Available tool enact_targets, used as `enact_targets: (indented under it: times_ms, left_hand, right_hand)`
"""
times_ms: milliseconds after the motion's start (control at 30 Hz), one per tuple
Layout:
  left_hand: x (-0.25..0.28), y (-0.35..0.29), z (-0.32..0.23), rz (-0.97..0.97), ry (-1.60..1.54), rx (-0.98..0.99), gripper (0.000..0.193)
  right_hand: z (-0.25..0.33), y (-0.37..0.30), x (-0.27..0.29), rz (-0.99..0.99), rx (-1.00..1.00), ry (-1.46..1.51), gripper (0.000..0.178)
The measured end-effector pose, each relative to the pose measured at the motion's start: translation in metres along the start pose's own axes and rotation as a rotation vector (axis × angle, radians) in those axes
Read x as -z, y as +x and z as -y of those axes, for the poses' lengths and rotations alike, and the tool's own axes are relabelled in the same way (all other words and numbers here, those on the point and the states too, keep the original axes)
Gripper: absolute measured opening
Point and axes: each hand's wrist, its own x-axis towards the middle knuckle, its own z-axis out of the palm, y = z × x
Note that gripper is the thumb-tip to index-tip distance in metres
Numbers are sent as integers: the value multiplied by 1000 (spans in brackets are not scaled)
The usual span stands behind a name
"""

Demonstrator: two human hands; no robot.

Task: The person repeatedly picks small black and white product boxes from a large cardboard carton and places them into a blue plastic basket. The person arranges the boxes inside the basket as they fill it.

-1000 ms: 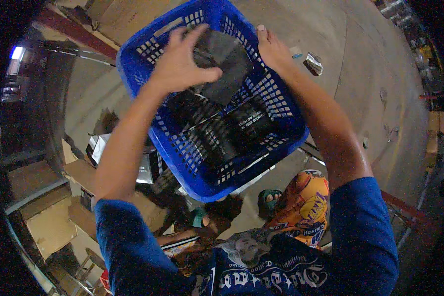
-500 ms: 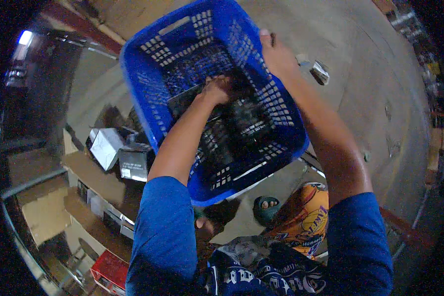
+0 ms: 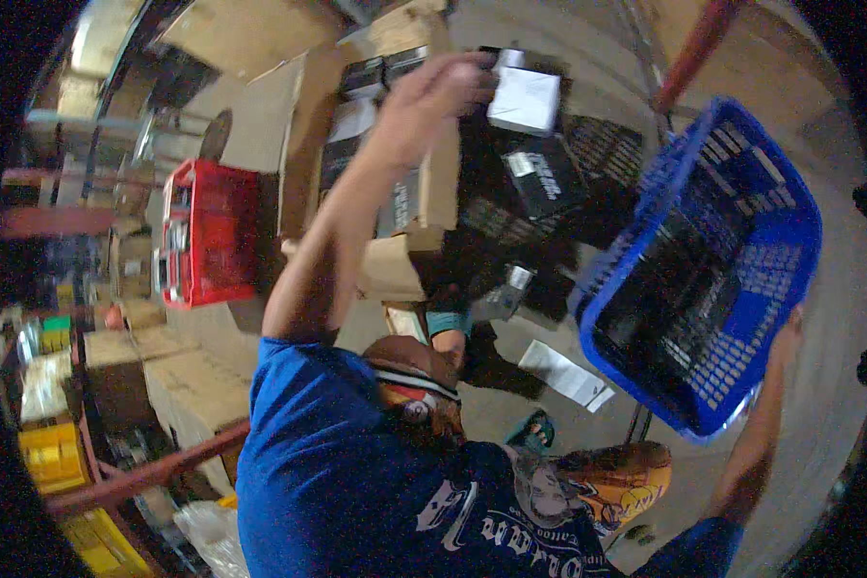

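Observation:
A blue plastic basket point(image 3: 602, 323) with slotted walls stands tilted at the right, black boxes point(image 3: 659, 289) inside it. My right hand point(image 3: 788, 342) grips its near right rim. My left hand point(image 3: 438, 101) is stretched out over an open cardboard box point(image 3: 440, 183) packed with black boxes. Motion smears its fingers, and whether they hold anything cannot be made out. Just beside those fingers is a white box point(image 3: 525, 99). A black box with a white label point(image 3: 546, 178) lies between the cardboard box and the basket.
A red crate point(image 3: 226, 231) stands left of the cardboard box. A sheet of white paper point(image 3: 566, 374) lies on the floor near my feet. Red shelf beams point(image 3: 154, 472) and brown cartons point(image 3: 188, 385) line the left. A red post point(image 3: 693, 53) rises behind the basket.
My left hand has come out of the basket and moved over the cardboard box. The basket now appears farther right and lower, still held by my right hand. The view has swung left.

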Motion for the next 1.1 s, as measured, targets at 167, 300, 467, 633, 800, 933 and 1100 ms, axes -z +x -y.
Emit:
enact_targets:
  times_ms: [167, 300, 467, 633, 800, 933, 1100]
  left_hand:
    - [182, -118, 57, -514, 756, 455, 44]
    - [211, -163, 117, -367, 976, 650, 48]
    - [175, -120, 190, 32, 1000, 517, 54]
    - [160, -84, 239, 240, 1229, 493, 67]
    - [192, -40, 239, 276, 1301, 495, 93]
    - [221, 2, 232, 356, 1268, 379, 88]
    - [232, 43, 245, 30, 1227, 516, 58]
  right_hand:
    - [8, 9, 15, 93, -57, 7, 83]
    - [33, -2, 21, 111, -70, -61, 87]
    - [41, -16, 24, 235, -211, 366, 82]
    - [27, -10, 27, 239, -209, 403, 67]
    - [5, -4, 27, 179, -245, 291, 66]
    - [-7, -3, 30, 155, -266, 223, 65]
    - [-9, 1, 39, 135, -286, 157, 65]
